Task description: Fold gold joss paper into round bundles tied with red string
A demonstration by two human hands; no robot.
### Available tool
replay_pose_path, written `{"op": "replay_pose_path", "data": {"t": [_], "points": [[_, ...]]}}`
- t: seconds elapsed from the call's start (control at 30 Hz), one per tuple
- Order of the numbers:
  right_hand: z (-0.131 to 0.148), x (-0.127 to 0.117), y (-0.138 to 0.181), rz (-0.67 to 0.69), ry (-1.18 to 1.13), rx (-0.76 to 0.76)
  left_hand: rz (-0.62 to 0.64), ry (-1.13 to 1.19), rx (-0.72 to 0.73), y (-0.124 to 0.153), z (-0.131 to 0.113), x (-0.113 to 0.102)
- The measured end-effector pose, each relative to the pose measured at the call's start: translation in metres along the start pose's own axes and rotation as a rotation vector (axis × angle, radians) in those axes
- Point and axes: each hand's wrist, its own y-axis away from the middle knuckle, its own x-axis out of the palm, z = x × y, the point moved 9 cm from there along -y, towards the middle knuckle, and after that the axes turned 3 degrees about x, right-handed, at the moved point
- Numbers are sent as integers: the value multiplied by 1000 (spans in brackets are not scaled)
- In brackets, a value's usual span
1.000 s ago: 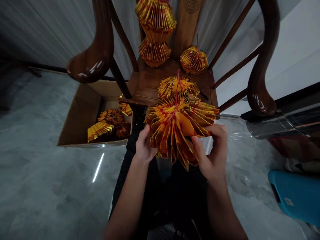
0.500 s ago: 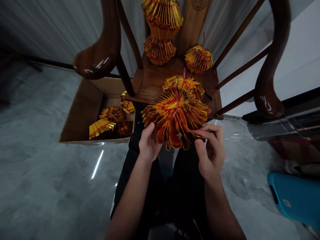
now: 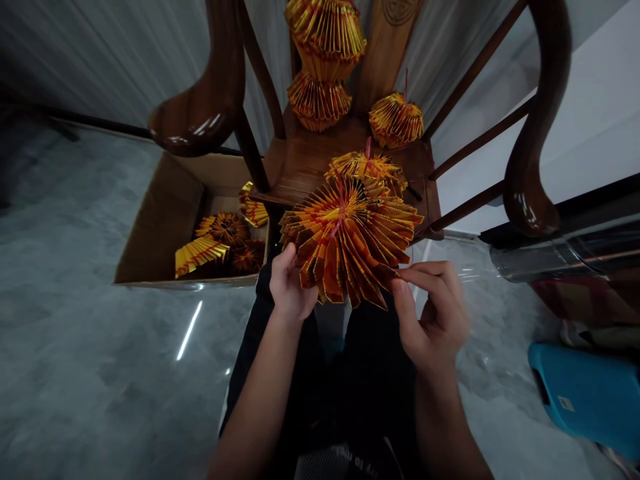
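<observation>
"So, what's on the count?"

"Item one, in hand: a pleated gold-and-red paper rosette, tied at the centre with a red cord, fanned wide and held in front of the chair's seat. My left hand is curled closed against its lower left edge. My right hand pinches the pleats at its lower right between thumb and forefinger."

"And how far along?"

"Three pleated paper pieces sit on the wooden armchair, and a tall stacked pleated piece stands against its backrest. A tied paper rosette lies at the seat's front edge, just behind the one I hold. A smaller gathered piece sits by the backrest. That much looks formed; the box still holds more."

"Contents of the box?"

"A cardboard box on the floor, left of the chair, open at the top. Inside: a flat folded gold strip, two dark rosettes, and a gold fold at the back. Its far corner is hidden by the chair."
</observation>
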Motion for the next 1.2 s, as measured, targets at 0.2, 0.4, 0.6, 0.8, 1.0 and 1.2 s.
{"op": "replay_pose_path", "data": {"t": [0.2, 0.4, 0.6, 0.8, 1.0, 1.2], "points": [[11, -1, -5, 102, 30, -154, 27, 69, -121, 3, 6, 10], [3, -9, -5, 75, -24, -150, 45, 46, -217, 6, 11, 20], [-4, -10, -5, 75, -35, -102, 62, 16, -243, 9, 12, 22], [-10, -2, -1, 118, -65, -65, 36, -17, -277, 11, 12, 15], [3, 46, 18, 260, -152, -65, -126, -69, -256, 25, -5, -43], [-49, 171, 71, 246, -542, 508, -354, -140, -177, 44, -44, -160]]}}
